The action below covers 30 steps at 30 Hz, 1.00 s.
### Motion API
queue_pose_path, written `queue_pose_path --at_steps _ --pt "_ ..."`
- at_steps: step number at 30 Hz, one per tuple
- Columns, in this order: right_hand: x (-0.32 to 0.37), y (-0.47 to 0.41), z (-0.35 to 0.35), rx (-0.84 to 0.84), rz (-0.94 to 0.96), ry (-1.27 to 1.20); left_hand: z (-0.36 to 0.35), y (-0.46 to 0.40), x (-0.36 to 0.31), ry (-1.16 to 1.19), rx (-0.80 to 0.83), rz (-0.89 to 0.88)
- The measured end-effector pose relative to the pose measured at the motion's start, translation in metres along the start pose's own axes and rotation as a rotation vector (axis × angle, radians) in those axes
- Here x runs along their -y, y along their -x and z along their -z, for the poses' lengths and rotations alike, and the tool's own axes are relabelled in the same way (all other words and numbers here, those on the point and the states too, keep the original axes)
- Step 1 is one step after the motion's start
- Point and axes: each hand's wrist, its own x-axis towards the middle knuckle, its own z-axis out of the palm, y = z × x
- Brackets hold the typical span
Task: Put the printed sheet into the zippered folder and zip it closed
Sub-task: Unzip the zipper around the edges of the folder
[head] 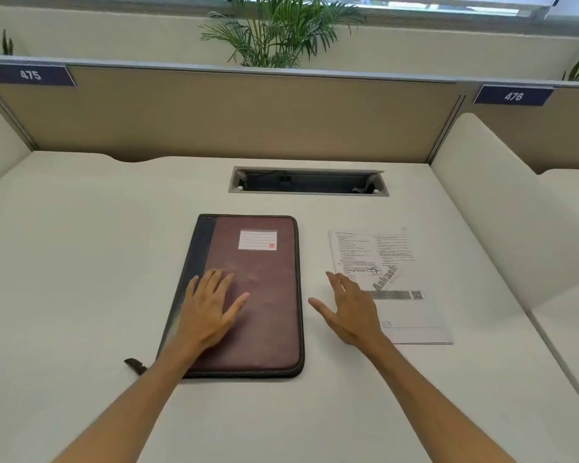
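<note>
A maroon zippered folder with a dark spine and a white label lies closed and flat in the middle of the white desk. My left hand rests palm down on its lower left part, fingers spread. To the right of the folder lies the printed sheet, white with text and a QR code. My right hand is open with fingers apart, over the sheet's lower left edge and the gap between sheet and folder; whether it touches the sheet I cannot tell.
A black strap or zip pull sticks out at the folder's near left corner. An open cable slot sits at the back of the desk. Partition panels close the back, and curved white dividers close both sides.
</note>
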Motion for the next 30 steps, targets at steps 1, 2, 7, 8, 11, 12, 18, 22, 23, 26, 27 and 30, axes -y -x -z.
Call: queue_pose_path --at_steps 1,2,7,8,11,12,18,22,23,26,27,30 --pt "0.0 0.001 -0.002 0.024 -0.015 -0.018 -0.001 0.002 0.001 -0.005 0.019 0.014" --pt "0.0 0.001 -0.004 0.021 -0.018 -0.02 -0.002 0.003 0.002 -0.017 0.019 0.012" --pt "-0.004 -0.005 -0.015 0.016 -0.013 0.019 -0.011 0.003 0.008 -0.055 -0.024 -0.024" --pt "-0.003 -0.011 -0.013 0.007 -0.015 0.016 -0.01 0.0 0.01 -0.062 -0.052 -0.044" --pt "0.002 -0.032 -0.008 -0.02 -0.012 0.014 -0.009 -0.014 0.02 -0.048 -0.114 -0.05" --pt "0.005 -0.04 -0.007 -0.028 -0.006 0.01 -0.007 -0.02 0.023 -0.04 -0.136 -0.041" --pt "0.031 -0.092 0.0 -0.039 0.092 -0.027 -0.005 -0.062 0.049 -0.037 -0.166 0.087" --pt "0.051 -0.127 0.0 0.008 0.152 -0.084 -0.007 -0.092 0.067 -0.042 -0.159 0.234" --pt "0.056 -0.136 0.0 0.024 0.168 -0.098 -0.008 -0.1 0.071 -0.032 -0.149 0.267" --pt "0.072 -0.16 -0.003 0.08 0.213 -0.092 -0.007 -0.123 0.082 -0.018 -0.147 0.302" --pt "0.076 -0.167 -0.005 0.102 0.225 -0.084 -0.007 -0.13 0.084 -0.01 -0.151 0.304" --pt "0.088 -0.185 -0.013 0.139 0.257 -0.081 -0.007 -0.149 0.09 0.031 -0.136 0.31"
